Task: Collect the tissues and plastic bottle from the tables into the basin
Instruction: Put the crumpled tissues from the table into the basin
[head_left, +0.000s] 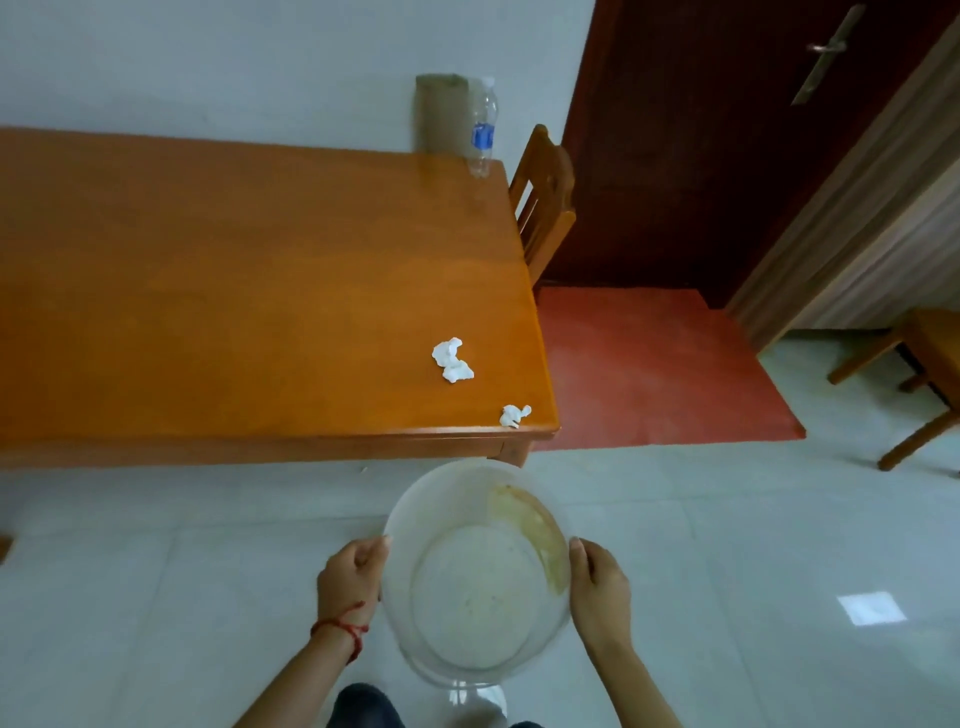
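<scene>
I hold a translucent white basin (441, 499) in front of me above the floor, with nothing in it. My left hand (353, 577) grips its left rim and my right hand (597, 587) grips its right rim. On the orange wooden table (234, 291) lie two crumpled white tissues: a larger tissue (452, 360) near the right side and a smaller tissue (514, 415) at the front right corner. A clear plastic bottle (483, 130) with a blue label stands upright at the table's far right corner.
A brown cardboard tube (441, 111) stands beside the bottle against the wall. A wooden chair (543, 202) is tucked at the table's right end, on a red mat (649, 364). Another wooden piece of furniture (930, 374) stands at the far right. A dark door (701, 130) is behind.
</scene>
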